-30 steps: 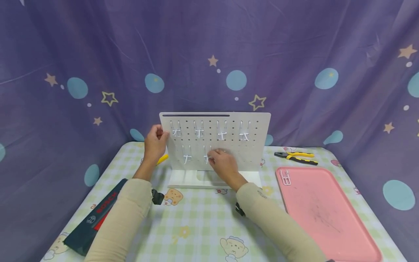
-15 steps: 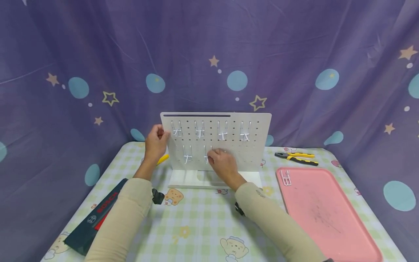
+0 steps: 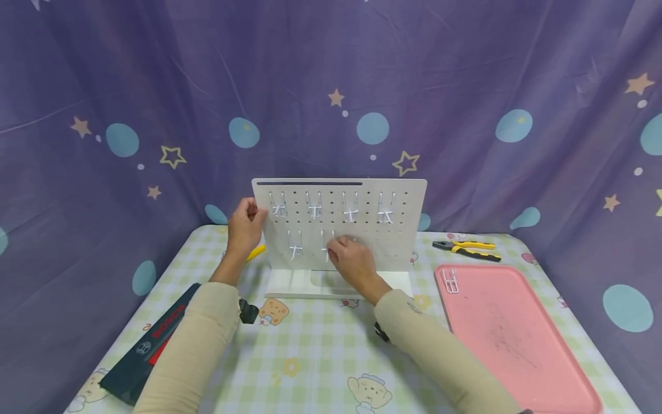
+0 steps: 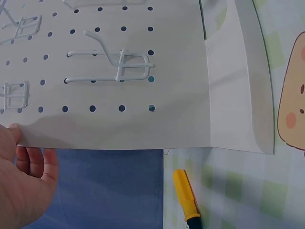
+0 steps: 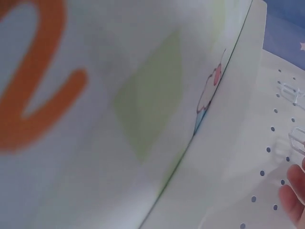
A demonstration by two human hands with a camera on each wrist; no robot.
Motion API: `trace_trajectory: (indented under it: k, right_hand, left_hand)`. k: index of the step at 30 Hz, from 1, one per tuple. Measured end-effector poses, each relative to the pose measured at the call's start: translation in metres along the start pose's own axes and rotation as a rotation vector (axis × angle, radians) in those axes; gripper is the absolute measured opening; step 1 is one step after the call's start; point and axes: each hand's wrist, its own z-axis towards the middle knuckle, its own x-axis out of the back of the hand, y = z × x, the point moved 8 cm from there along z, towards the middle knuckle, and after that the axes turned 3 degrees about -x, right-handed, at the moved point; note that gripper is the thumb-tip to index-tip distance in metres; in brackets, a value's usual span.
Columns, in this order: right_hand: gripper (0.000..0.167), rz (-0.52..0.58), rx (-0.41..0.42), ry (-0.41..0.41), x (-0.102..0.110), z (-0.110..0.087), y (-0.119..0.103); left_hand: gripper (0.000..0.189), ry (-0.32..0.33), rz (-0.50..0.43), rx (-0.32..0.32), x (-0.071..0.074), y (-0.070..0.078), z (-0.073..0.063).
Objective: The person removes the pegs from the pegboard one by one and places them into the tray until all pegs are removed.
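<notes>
A white pegboard [image 3: 393, 247] stands upright on its base, with several white wire hooks in two rows. My left hand [image 3: 245, 227] grips the board's left edge, its thumb on the front face and its fingers behind, as the left wrist view shows. On the lower row, my right hand [image 3: 354, 261] pinches a wire hook [image 3: 323, 237] near the board's middle; the hand partly covers it. To the left of that hook hangs another hook [image 3: 295, 246]. Only the fingertips [image 5: 293, 202] of the right hand show in the right wrist view, beside the holes.
On the right lies a pink tray [image 3: 522, 322] with white wire hooks [image 3: 450, 282] in its far left corner. Pliers [image 3: 468, 250] lie behind it. A dark Bosch pouch [image 3: 150, 345] is at the left. A yellow-handled tool [image 4: 185, 191] lies partly behind the board.
</notes>
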Motion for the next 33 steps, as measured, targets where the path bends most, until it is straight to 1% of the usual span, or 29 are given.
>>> trace_trajectory:
  k: [5, 7, 9, 14, 17, 20, 23, 30, 33]
  right_hand:
    - [0.005, 0.030, 0.013, 0.006, 0.010, -0.001, 0.000]
    - [0.007, 0.043, 0.003, -0.004, 0.014, -0.002, 0.003]
    - [0.008, 0.039, -0.020, -0.034, 0.016, -0.004, 0.008]
    - [0.007, 0.016, -0.083, -0.165, 0.020, -0.010, 0.023]
    - [0.006, 0.026, -0.098, -0.208, 0.026, -0.014, 0.031]
    - [0.007, 0.047, -0.106, -0.215, 0.034, -0.017, 0.037]
    - [0.008, 0.063, -0.110, -0.216, 0.042, -0.021, 0.043]
    - [0.011, 0.092, -0.142, -0.278, 0.060, -0.036, 0.060]
    - [0.009, 0.112, -0.150, -0.283, 0.068, -0.041, 0.067]
  left_hand:
    - [0.026, -0.014, -0.001, 0.010, 0.000, -0.002, 0.001]
    - [0.026, -0.016, -0.004, 0.009, 0.000, -0.002, 0.001]
    - [0.027, -0.016, -0.007, 0.007, 0.000, -0.002, 0.001]
    - [0.026, -0.013, -0.009, 0.000, -0.001, -0.002, 0.001]
    - [0.025, -0.003, -0.007, -0.008, 0.000, -0.001, 0.001]
    - [0.025, 0.007, -0.009, -0.015, 0.001, -0.001, 0.001]
    - [0.026, 0.002, -0.008, -0.014, 0.001, -0.001, 0.002]
    - [0.026, -0.012, -0.013, -0.012, -0.001, 0.000, 0.001]
    - [0.026, -0.013, -0.013, -0.014, 0.000, 0.001, 0.001]
